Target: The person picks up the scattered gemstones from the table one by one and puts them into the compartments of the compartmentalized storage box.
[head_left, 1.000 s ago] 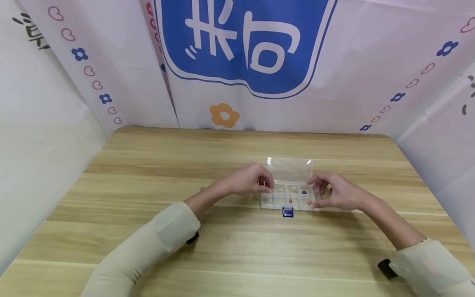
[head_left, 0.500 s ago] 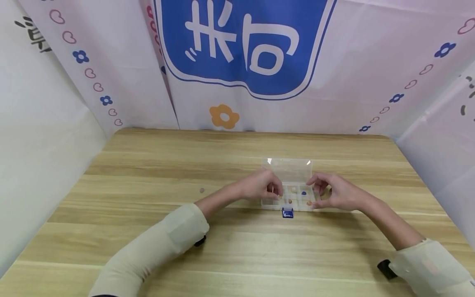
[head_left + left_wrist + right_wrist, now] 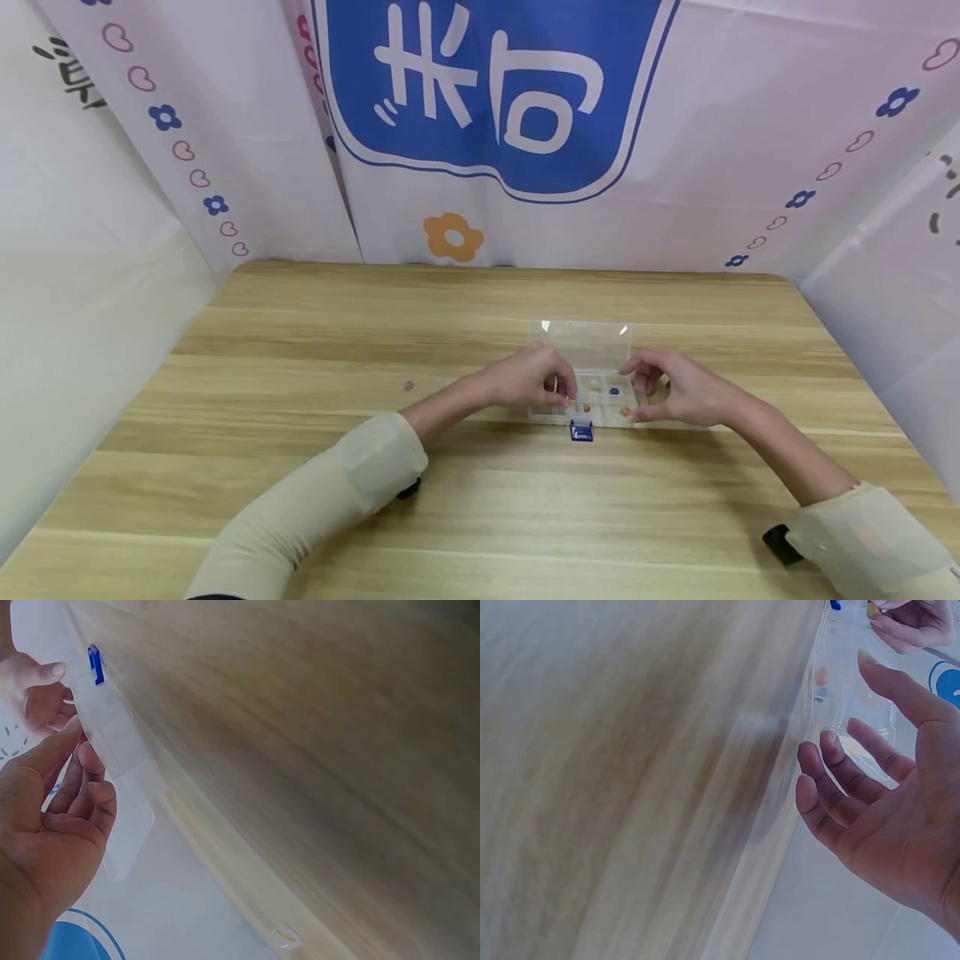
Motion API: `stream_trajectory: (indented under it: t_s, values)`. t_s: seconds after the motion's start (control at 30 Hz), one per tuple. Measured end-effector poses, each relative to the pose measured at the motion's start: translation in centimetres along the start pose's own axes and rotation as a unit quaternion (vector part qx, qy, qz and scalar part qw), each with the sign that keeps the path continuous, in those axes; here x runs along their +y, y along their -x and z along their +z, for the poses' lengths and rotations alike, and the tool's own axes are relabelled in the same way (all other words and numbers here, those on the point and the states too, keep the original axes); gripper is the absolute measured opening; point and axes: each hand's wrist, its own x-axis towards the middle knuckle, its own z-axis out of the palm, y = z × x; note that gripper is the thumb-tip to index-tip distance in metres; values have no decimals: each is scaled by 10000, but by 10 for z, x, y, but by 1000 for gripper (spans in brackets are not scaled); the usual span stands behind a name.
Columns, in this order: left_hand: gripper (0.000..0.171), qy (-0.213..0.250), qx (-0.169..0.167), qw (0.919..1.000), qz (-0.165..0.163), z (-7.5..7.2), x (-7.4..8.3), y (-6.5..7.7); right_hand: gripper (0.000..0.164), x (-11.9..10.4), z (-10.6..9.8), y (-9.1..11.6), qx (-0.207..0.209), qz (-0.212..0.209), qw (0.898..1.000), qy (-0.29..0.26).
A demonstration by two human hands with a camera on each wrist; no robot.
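Observation:
A clear plastic compartment box (image 3: 618,422) lies on the table with its lid (image 3: 588,343) raised at the back and a blue latch (image 3: 581,430) at the front. Small pieces sit in its compartments, among them a blue piece (image 3: 614,391) and an orange piece (image 3: 625,411). My left hand (image 3: 528,377) is over the left half of the box. Its thumb and fingertips pinch a small yellow piece (image 3: 873,610), mostly hidden by them. At the box's right end my right hand (image 3: 686,389) stays with fingers apart and loosely bent, fingertips right at the edge.
On the wooden table (image 3: 480,517), left of the left forearm, lies a small greyish round piece (image 3: 408,385). A printed white cloth (image 3: 285,192) hangs behind the table, with more white cloth along both sides.
My left hand has moved right and slightly toward me across the box, from its left end to nearer the middle. The grey piece, earlier mostly behind the forearm, now shows. The right hand is unchanged.

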Motion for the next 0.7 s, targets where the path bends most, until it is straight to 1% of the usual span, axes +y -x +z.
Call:
stream_trajectory:
  t_s: [0.23,0.43,0.57,0.7]
  values:
    - [7,-39,-7,10000,21,-1,0,3,54,-1,0,0,-44,58,10000,24]
    - [8,16,-10,10000,3,-3,0,7,54,-1,0,0,-50,50,10000,-13]
    - [8,41,2,10000,-56,-6,-2,13,54,-1,0,0,-59,63,10000,-17]
    - [9,-14,103,9999,-51,-11,-7,24,54,-2,0,0,-71,72,9999,-22]
